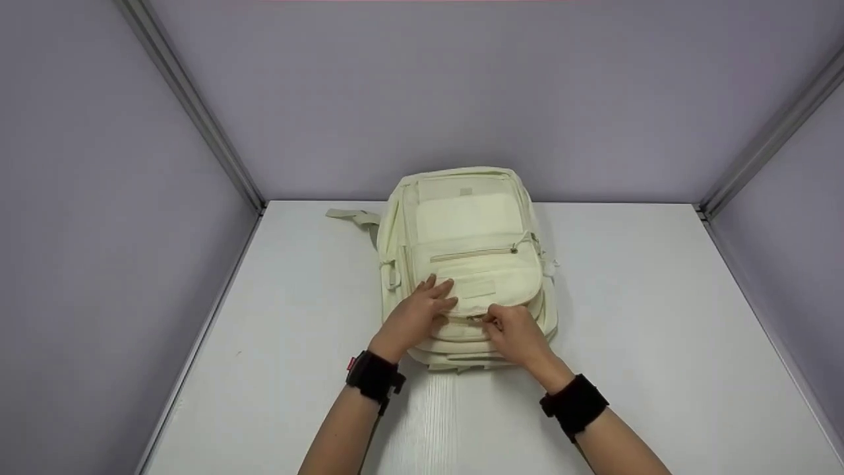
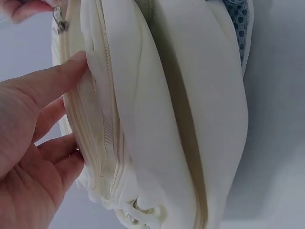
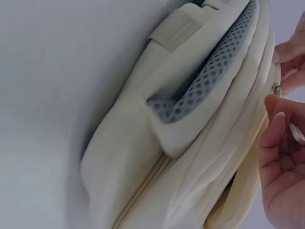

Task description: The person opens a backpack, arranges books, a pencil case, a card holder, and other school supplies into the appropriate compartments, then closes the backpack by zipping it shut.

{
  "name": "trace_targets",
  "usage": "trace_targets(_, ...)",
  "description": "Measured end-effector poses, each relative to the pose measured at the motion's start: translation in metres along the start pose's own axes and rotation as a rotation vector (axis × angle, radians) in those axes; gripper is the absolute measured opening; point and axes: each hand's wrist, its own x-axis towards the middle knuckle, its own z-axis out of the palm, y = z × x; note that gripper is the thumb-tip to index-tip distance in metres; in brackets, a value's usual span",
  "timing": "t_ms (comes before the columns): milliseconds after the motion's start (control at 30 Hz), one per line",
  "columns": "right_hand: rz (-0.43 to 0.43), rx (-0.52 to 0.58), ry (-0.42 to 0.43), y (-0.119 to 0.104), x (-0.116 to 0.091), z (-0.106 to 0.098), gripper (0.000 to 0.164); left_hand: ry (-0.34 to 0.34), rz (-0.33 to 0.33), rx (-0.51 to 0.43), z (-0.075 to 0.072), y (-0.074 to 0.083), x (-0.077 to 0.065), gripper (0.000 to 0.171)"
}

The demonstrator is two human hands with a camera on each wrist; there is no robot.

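Observation:
A cream backpack (image 1: 478,218) lies front side up on the white table, its base toward me. My left hand (image 1: 414,318) holds the lower edge of its front pocket, fingers spread on the front panel. In the left wrist view, the thumb (image 2: 76,62) bears on the zipper side of that edge. Beside it, my right hand (image 1: 517,332) pinches the pull of the pocket's metal zipper slider (image 3: 277,89). A white cord (image 3: 296,133) shows between the right fingers. The pocket gapes along a stretch of zipper, with a dark opening (image 3: 231,183); its contents are hidden.
A grey-beige strap (image 1: 354,216) sticks out left of the backpack. Blue-grey mesh padding (image 3: 205,81) shows at its side. The white table (image 1: 633,297) extends around it, bounded by grey panels (image 1: 395,86) at the back and both sides.

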Motion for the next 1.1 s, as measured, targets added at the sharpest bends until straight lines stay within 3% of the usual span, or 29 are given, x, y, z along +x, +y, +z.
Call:
trace_targets(200, 0.063, 0.015, 0.045, 0.015, -0.009, -0.011, 0.004, 0.009, 0.017, 0.046, 0.003, -0.002, 0.0, 0.036)
trace_targets(333, 0.095, 0.022, 0.062, 0.023, -0.012, -0.019, 0.007, 0.054, 0.055, 0.057, 0.005, 0.0, 0.001, 0.02)
trace_targets(467, 0.12, 0.027, 0.061, 0.027, -0.014, -0.024, 0.007, 0.063, 0.04, 0.097, 0.009, 0.005, 0.004, 0.031)
trace_targets(533, 0.129, 0.028, 0.063, 0.029, -0.014, -0.025, 0.007, 0.052, 0.024, 0.132, 0.011, 0.007, 0.006, 0.048)
trace_targets(600, 0.134, 0.028, 0.071, 0.03, -0.016, -0.026, 0.007, 0.048, 0.023, 0.151, 0.013, 0.008, 0.007, 0.05)
trace_targets(967, 0.216, 0.012, 0.101, 0.046, -0.02, -0.042, 0.006, 0.157, 0.12, 0.249, 0.021, 0.004, 0.006, 0.019)
trace_targets(1100, 0.232, 0.005, 0.111, 0.053, -0.021, -0.047, 0.006, 0.175, 0.133, 0.244, 0.02, 0.004, 0.006, 0.013)
